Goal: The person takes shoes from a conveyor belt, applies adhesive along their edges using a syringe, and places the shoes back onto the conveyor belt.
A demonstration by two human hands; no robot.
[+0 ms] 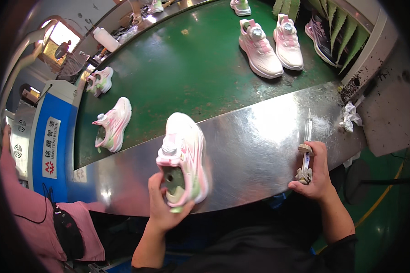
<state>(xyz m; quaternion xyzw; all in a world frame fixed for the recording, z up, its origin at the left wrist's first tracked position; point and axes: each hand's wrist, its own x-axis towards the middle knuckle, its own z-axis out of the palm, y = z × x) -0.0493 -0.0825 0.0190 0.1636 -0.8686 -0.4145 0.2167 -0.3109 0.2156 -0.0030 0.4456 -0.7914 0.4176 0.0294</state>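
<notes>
A white and pink sneaker [192,145] with a dial on its tongue hangs over the metal edge strip, toe pointing away and tilted to the right. My left hand [165,207] is closed round its heel; the dark green form inside shows through the opening. In my right hand [320,175] is a clear syringe [309,129] with its thin tip pointing away from me. My fingers curl beside its flange and plunger, and a crumpled pale wrapping covers the plunger's end. Some of those fingers are hidden from view.
The curved metal strip [246,150] borders a green conveyor belt [177,77]. More sneakers ride on it: a single one [116,125] at left, a pair [262,54] at far right. Crumpled white paper [351,117] lies right. A person in a pink sleeve [20,200] is at left.
</notes>
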